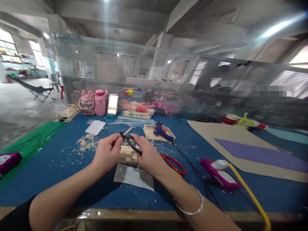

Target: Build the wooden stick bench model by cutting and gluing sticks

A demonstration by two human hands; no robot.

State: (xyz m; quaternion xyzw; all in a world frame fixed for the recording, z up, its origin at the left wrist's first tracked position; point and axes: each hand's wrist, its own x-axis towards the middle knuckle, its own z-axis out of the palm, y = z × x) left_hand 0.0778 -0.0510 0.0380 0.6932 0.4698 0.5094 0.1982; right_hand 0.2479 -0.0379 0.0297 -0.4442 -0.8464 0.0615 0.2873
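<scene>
My left hand [108, 150] is closed, pinching a thin wooden stick [128, 131] whose free end points up and right. In my right hand [148, 154] is a pair of cutting pliers [131, 141] with dark blue handles, fingers wrapped round them. The pliers' jaws are at the stick, close to my left fingertips. Below both hands lies a row of wooden sticks [127, 154], partly hidden by them. A grey-white sheet [134, 176] lies just in front of that row.
Wood scraps [86, 142] are scattered left. Behind the hands, a blue glue gun [165, 133] rests on a small wooden frame [149, 133]. A red loop [176, 166], a purple power strip [221, 176] and cables lie right. Pink bottles [100, 102] stand before a perforated screen [134, 70].
</scene>
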